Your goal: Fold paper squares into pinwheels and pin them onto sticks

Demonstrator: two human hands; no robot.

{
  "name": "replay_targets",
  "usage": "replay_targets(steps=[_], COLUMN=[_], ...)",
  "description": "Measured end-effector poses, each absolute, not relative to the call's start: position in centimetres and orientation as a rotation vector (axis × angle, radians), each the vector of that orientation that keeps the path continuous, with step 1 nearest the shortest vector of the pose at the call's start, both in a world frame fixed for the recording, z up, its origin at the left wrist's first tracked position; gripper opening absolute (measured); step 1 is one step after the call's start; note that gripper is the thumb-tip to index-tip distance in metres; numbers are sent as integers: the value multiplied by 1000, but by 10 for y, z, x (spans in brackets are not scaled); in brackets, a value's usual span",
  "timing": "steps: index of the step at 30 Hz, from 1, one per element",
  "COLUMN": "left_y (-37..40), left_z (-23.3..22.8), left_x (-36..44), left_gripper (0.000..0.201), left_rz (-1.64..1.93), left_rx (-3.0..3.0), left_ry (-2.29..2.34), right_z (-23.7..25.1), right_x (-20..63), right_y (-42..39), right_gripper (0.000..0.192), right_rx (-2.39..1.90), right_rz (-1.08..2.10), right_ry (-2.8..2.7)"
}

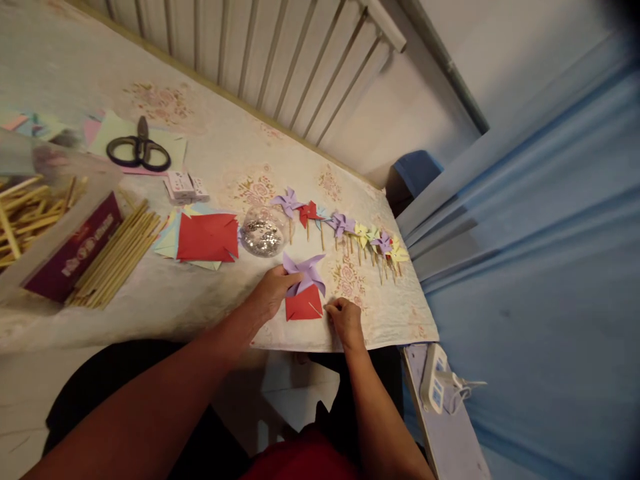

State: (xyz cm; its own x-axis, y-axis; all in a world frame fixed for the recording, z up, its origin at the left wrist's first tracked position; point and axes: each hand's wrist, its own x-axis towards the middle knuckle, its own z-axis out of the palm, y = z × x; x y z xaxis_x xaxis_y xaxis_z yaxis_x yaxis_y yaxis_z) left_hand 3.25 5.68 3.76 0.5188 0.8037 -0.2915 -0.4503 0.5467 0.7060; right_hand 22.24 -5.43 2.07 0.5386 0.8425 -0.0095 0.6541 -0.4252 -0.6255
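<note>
My left hand (274,291) pinches a purple paper pinwheel (310,268) near its centre. Partly beneath that pinwheel lies a red paper square (300,307) with slits cut in from its corners. Just right of the red square, my right hand (347,323) has its fingertips pressed together; whatever they may hold is too small to make out. A clear round dish (263,232) of small shiny metal pieces stands beyond my left hand. Finished pinwheels on sticks (342,225), in purple, red, yellow and blue, lie in a row to the right.
To the left are a stack of slit paper squares (208,237), small white boxes (183,186), and dark-handled scissors (139,152) on paper sheets. Thin wooden sticks (116,260) lie beside a box (75,250). A power strip (434,379) sits at the lower right, near blue curtains (530,267).
</note>
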Motion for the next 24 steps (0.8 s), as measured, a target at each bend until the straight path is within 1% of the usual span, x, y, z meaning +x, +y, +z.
replay_targets(steps=[3,7,9,14,19,24], left_y=[57,58,59,59,59,61], left_z=[38,36,36,40,39,36], left_x=[32,32,33,31,31,32], left_gripper=[40,34,33,40,31,29], left_rz=[802,789,775,784,770,748], left_rx=[591,629,631,619,655,670], left_ry=[659,667,705,709,697,709], right_z=[16,5,0,2,11,14], right_x=[220,213,211,213,217,222], right_y=[-54,-58,-60,-60,-59,-54], right_gripper=[19,14,15,17,21,17], right_rx=[-2179,-2120,-2102,-2075,-2074,-2082], right_rz=[341,102,51,111,191,285], right_ry=[-1263,-1296,-1312,-1386,-1427,-1360])
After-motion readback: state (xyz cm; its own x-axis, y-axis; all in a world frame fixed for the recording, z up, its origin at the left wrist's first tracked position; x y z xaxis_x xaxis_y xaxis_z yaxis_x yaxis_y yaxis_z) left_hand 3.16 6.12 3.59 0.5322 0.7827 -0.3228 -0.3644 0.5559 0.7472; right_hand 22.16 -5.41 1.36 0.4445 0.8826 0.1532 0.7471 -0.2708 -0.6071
